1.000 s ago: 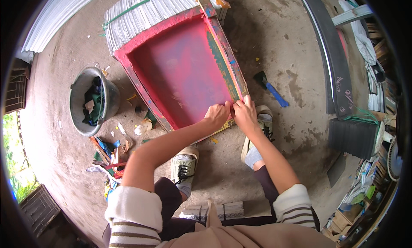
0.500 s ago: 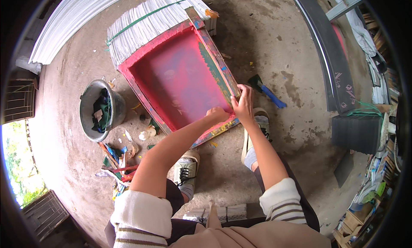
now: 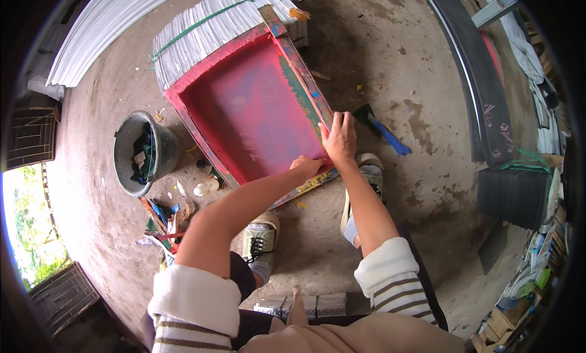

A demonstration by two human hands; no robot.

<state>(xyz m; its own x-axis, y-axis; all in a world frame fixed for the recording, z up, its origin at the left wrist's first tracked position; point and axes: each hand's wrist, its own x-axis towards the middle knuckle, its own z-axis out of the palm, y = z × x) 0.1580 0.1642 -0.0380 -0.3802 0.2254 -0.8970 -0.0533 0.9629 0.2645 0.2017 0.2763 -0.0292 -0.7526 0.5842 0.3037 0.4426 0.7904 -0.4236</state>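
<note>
A wooden screen-printing frame point(image 3: 213, 62), thick with pink ink and blotched with other colours, lies tilted in front of me. Its mesh point(image 3: 250, 103) is pink and bluish, with a green strip along the right side. My left hand point(image 3: 309, 166) is closed at the near right inside corner; whatever its fingers hold is hidden. My right hand point(image 3: 339, 138) grips the right side rail near that corner, thumb on the inner side and fingers over the outer edge. The frame's far end meets a strapped stack of white sheets point(image 3: 213, 26).
Left of the frame stands a grey bucket point(image 3: 166, 153) with dark scraps inside. Colourful scraps point(image 3: 165, 222) litter the floor below it. A blue-handled tool point(image 3: 389, 137) lies to the right. Black sheets point(image 3: 510, 197) are stacked at far right. My shoes point(image 3: 259, 243) flank the near corner.
My right hand has shifted slightly farther up the side rail, its thumb now farther inward. My left hand stays at the corner, still closed. The whole view has tilted a little.
</note>
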